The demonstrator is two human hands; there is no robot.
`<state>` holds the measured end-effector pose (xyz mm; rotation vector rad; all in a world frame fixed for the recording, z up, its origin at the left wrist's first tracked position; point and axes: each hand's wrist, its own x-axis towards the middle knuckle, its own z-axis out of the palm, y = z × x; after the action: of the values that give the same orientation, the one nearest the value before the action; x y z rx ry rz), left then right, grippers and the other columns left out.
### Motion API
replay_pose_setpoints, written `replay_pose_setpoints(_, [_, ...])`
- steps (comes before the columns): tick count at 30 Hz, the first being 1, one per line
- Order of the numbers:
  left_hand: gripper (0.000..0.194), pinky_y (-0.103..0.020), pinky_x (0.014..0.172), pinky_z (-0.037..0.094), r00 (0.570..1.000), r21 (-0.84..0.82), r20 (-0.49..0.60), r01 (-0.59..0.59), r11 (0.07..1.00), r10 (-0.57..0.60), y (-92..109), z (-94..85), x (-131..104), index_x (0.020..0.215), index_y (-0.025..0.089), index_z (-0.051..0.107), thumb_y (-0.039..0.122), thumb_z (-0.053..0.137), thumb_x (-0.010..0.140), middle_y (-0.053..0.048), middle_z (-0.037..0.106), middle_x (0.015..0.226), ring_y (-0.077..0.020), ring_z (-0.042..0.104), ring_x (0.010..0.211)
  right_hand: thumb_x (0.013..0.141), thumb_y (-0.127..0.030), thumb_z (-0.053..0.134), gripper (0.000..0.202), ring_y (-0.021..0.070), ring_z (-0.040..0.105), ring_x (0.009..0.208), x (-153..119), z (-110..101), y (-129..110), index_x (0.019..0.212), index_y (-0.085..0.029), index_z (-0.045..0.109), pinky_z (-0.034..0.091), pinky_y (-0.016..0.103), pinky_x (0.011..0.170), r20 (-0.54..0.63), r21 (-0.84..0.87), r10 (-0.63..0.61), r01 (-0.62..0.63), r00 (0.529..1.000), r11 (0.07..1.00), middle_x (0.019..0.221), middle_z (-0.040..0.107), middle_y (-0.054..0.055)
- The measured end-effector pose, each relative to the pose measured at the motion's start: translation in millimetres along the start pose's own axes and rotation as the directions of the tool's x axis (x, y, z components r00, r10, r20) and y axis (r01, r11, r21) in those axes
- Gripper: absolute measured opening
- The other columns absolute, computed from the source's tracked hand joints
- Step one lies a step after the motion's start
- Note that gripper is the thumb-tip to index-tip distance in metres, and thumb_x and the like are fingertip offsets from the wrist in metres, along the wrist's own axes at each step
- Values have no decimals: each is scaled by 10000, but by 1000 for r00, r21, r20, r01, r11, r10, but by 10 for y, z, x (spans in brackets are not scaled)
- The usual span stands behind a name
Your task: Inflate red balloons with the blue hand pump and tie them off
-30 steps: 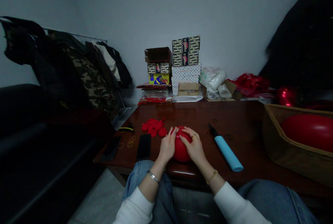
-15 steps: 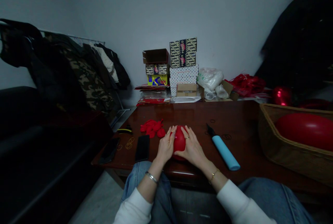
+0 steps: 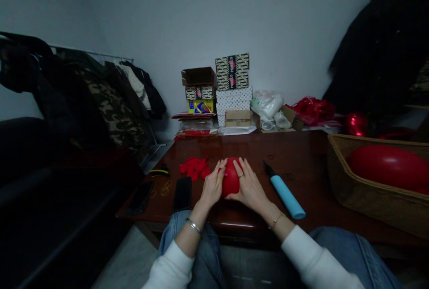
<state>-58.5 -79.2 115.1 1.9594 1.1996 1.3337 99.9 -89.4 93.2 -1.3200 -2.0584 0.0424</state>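
Observation:
A small inflated red balloon [image 3: 230, 181] is held between my two hands above the near edge of the brown table [image 3: 234, 146]. My left hand [image 3: 213, 183] presses its left side, fingers together and pointing forward. On the other side my right hand [image 3: 248, 186], with a ring, curves round the balloon, thumb low toward me. The balloon's neck is hidden. To the left lies a pile of flat red balloons [image 3: 193, 167]. A light blue balloon pump [image 3: 287, 196] with a black nozzle rests to the right, apart from my hand.
Two dark phones [image 3: 182, 193], yellow rubber bands [image 3: 165, 188] and yellow-black pliers [image 3: 159, 172] lie at left. Dark bands [image 3: 288, 176] surround the pump. A wicker basket [image 3: 378, 199] with large red balloons [image 3: 385, 163] stands right. Stacked boxes [image 3: 233, 72] and plastic bags [image 3: 267, 104] line the back.
The camera view has shifted slightly. Both hands still hold the balloon in nearly the same place, which now sits marginally higher between them and looks slightly wider.

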Motion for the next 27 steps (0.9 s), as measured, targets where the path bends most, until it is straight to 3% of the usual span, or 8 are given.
replay_pose_setpoints(4, [392, -380, 1118, 282, 997, 80, -30, -63, 995, 66, 62, 49, 90, 1294, 237, 525, 303, 360, 945, -10, 501, 1361, -161, 375, 1309, 578, -412, 789, 1225, 314, 11, 1408, 27, -119, 2, 1463, -245, -41, 308, 609, 1022, -32, -65, -24, 22, 999, 998, 1541, 84, 135])
replay_pose_setpoints(11, [337, -396, 1064, 383, 968, 234, -102, -202, 951, 231, 98, 301, 226, 1148, 214, 618, 124, 410, 899, -55, 598, 1256, -168, 466, 1246, 675, -366, 718, 1115, 318, 9, 1407, 31, -210, 69, 1462, -219, -58, 292, 624, 1014, -141, -169, -45, 20, 989, 985, 1536, 98, 151])
replay_pose_setpoints(27, [367, -423, 1050, 399, 921, 243, -75, -355, 903, 382, 267, 628, 375, 1220, 227, 576, 128, 420, 904, -61, 583, 1275, -176, 457, 1253, 719, -441, 685, 1073, 330, -8, 1405, -18, -540, 305, 1465, -143, -27, 216, 623, 1046, -239, -417, -21, -82, 971, 905, 1532, 71, 174])
